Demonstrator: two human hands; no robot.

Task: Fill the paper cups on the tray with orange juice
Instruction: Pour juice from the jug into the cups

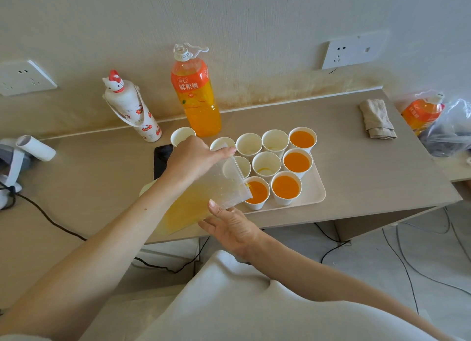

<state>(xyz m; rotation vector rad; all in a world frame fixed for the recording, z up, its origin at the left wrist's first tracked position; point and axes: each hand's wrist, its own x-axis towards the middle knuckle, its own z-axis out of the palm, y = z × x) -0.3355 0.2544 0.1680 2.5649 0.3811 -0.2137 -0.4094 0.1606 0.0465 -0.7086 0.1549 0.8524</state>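
A clear plastic pitcher (204, 200) with orange juice is tilted, its lip over the front-left paper cup (257, 192) on the cream tray (318, 190). My left hand (193, 159) grips the pitcher from above. My right hand (229, 223) supports it from below, thumb on its side. Three other cups hold juice: the front middle cup (285, 187), the right middle cup (297, 162) and the back right cup (302, 139). Several cups, such as the centre cup (266, 163), look empty or nearly so.
An orange juice bottle (196, 96) stands behind the tray, a loose paper cup (181, 135) next to it. A white cartoon flask (132, 108) is left of that, a phone (163, 159) beside the tray. A folded cloth (377, 119) and a bagged bottle (423, 113) lie right.
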